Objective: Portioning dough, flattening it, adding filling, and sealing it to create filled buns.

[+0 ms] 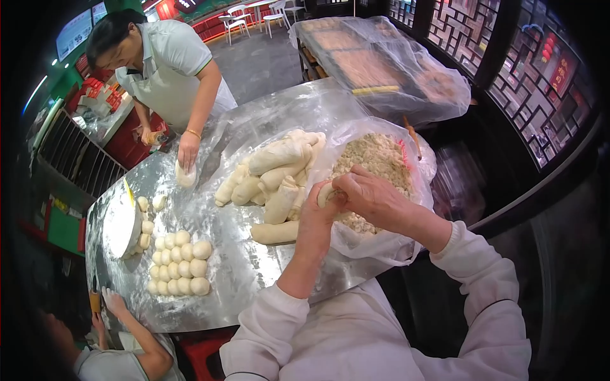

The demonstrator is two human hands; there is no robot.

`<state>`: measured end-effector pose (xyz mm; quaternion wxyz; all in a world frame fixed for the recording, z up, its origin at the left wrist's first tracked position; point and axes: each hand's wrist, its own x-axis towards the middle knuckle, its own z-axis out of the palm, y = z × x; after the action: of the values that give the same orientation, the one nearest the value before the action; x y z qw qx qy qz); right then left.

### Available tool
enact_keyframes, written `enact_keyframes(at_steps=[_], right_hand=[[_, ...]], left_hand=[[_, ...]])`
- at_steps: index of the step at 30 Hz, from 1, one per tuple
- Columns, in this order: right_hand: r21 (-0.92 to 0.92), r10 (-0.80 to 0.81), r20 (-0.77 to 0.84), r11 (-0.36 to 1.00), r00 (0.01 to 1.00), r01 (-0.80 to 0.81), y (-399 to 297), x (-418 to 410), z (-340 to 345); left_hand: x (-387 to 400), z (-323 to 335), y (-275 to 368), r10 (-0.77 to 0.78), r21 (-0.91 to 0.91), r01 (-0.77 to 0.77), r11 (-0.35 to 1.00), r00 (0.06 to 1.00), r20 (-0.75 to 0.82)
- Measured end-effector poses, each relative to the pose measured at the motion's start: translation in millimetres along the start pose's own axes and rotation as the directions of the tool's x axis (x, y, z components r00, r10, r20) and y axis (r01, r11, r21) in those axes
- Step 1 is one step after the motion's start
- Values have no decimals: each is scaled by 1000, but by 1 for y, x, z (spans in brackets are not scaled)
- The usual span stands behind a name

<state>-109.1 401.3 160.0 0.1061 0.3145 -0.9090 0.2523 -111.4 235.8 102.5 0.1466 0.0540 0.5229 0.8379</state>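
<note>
My left hand [318, 209] cups a small piece of dough [327, 194], its pale rim showing between thumb and palm. The fingers of my right hand [367, 193] pinch at the top of that same piece, and they hide much of it. Both hands are over the near-left side of a plastic bag [340, 135], which lies wide open and full of a crumbly, pale filling [374, 152]. Left of the bag, thick rolls of dough [281, 159] lie heaped on the metal table [228, 266]. One separate dough roll [274, 233] rests nearest my left wrist.
Rows of dough balls [178, 269] stand left, near a white bowl [119, 231] with more balls beside it. Across the table, a person [167, 71] handles a flat dough round [185, 175]. Another person [128, 352] works lower left. Plastic-covered trays [367, 62] stand at the back.
</note>
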Motion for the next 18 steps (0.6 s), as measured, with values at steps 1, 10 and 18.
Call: enact_keyframes(at_steps=[1,10,18], right_hand=[[31,21,-50,999,999,-20,-1,-1,-1],[-47,-8,25,999,1000,9,13,-21,-3],[206,-36,-170,976,985,71,-37,1,40]], left_hand=[[0,1,4,6,-42,-7,999,1000,-13],[-21,-7,30,-65,-326,75,942,997,40],[-43,-13,31,-7,-226,-5,974,999,-53]])
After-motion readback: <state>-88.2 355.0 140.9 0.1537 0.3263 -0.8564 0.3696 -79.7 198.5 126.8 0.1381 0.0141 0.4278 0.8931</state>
